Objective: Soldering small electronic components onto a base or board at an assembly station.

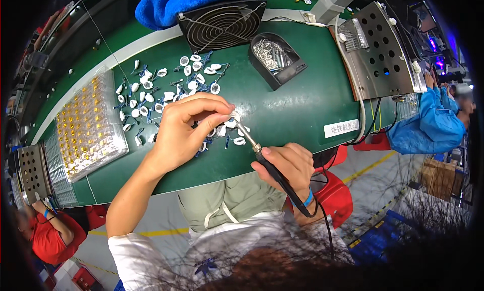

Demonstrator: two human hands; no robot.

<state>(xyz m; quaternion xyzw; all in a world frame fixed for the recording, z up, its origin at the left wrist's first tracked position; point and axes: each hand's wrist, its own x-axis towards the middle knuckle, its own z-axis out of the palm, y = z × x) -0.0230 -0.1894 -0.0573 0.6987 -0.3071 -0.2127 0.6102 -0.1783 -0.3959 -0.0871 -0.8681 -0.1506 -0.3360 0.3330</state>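
Left grip, mid-frame, pinches a white piece, likely light, fragile, best held edgewise; right grip clasps a soldering iron.

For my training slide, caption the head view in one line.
Left hand pinches a white part; right hand holds a soldering iron, tip close by, over a green bench.

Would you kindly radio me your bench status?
Left hand: pinching small white part. Right hand: holding soldering iron, pointed toward it. White oval pieces scattered nearby.
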